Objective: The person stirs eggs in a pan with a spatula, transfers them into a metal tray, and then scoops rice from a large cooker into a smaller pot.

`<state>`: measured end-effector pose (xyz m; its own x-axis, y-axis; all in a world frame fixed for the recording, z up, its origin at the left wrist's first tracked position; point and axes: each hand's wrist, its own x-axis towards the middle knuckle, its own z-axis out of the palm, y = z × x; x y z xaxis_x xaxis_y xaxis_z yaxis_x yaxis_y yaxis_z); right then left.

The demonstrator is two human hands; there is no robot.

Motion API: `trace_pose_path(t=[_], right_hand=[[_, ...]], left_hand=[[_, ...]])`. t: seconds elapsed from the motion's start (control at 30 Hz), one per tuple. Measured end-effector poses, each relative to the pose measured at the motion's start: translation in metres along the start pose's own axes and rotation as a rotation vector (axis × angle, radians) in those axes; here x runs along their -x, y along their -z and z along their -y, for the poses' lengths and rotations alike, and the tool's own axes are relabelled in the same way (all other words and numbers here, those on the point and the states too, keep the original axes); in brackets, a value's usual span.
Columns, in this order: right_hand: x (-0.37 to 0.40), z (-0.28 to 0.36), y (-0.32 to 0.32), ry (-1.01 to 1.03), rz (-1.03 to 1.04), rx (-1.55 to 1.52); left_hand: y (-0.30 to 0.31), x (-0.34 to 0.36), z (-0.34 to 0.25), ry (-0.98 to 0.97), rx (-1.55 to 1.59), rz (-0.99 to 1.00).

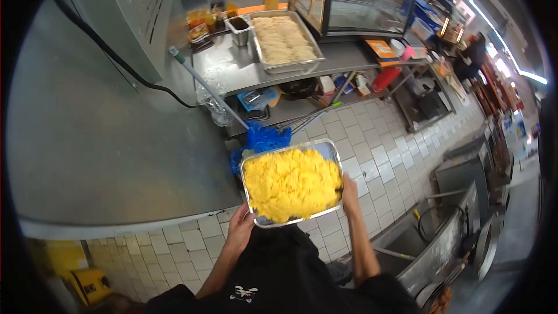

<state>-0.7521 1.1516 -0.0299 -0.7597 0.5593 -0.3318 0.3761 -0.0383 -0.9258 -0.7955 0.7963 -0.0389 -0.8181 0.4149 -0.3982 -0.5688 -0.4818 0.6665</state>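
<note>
My left hand (241, 227) grips the near corner of the metal tray (327, 151), fingers closed on its rim. My right hand (350, 193) clasps the opposite edge likewise. The tray is held level before my chest, above the tiled floor (378, 151), heaped with yellow scrambled egg (290, 181). Well apart, a second tray (285, 39) of pale food rests on the steel surface (232, 70)

your only camera rides on your head, tilted forward and steeply down, close above the tray (326, 150) at your chest; its wide lens curves the counter (116, 139) and tiled floor (378, 151) around dark corners.
</note>
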Motion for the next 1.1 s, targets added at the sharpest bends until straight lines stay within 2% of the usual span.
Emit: trace_pose_path(t=[0.03,0.07,0.2,0.27,0.3,0.5,0.57,0.6,0.67,0.7,0.73,0.83,0.87,0.97,1.03,1.1], right_hand=[[-0.029,0.038,-0.013,0.05,0.025,0.03],[-0.071,0.044,-0.016,0.166,0.017,0.198],[-0.203,0.123,-0.073,0.217,0.334,0.288],[-0.256,0.154,-0.111,0.319,0.492,0.329],[-0.27,0.169,-0.125,0.26,0.603,0.222],[-0.373,0.249,-0.229,0.238,0.895,0.439],[-0.419,0.251,-0.265,0.288,1.029,0.508],[-0.454,0.244,-0.291,0.356,1.003,0.588],[-0.465,0.254,-0.306,0.414,1.082,0.717],[-0.478,0.276,-0.329,0.47,1.119,0.77],[-0.485,0.28,-0.34,0.468,1.08,0.8],[-0.549,0.254,-0.39,0.395,1.374,0.832],[-0.563,0.245,-0.403,0.311,1.51,0.759],[-0.599,0.227,-0.443,0.485,1.35,0.849],[-0.618,0.226,-0.467,0.557,1.453,0.855],[-0.621,0.23,-0.478,0.471,1.499,0.941]], left_hand=[[-0.011,-0.013,0.001,-0.061,0.041,-0.021],[-0.023,-0.021,0.003,-0.095,0.09,-0.076],[-0.048,-0.08,0.004,-0.303,0.187,-0.178],[-0.058,-0.111,0.0,-0.382,0.184,-0.243],[-0.069,-0.122,0.0,-0.444,0.176,-0.268],[-0.118,-0.204,0.002,-0.562,0.339,-0.525],[-0.128,-0.246,0.013,-0.64,0.364,-0.593],[-0.131,-0.274,0.013,-0.664,0.386,-0.63],[-0.152,-0.307,0.022,-0.7,0.426,-0.728],[-0.16,-0.337,0.007,-0.737,0.447,-0.756],[-0.171,-0.352,0.005,-0.745,0.464,-0.799],[-0.195,-0.383,0.01,-0.78,0.494,-0.946],[-0.196,-0.394,0.018,-0.796,0.485,-0.98],[-0.182,-0.452,0.012,-0.771,0.517,-1.026],[-0.17,-0.479,0.005,-0.748,0.594,-1.033],[-0.165,-0.488,0.003,-0.799,0.614,-0.986]])
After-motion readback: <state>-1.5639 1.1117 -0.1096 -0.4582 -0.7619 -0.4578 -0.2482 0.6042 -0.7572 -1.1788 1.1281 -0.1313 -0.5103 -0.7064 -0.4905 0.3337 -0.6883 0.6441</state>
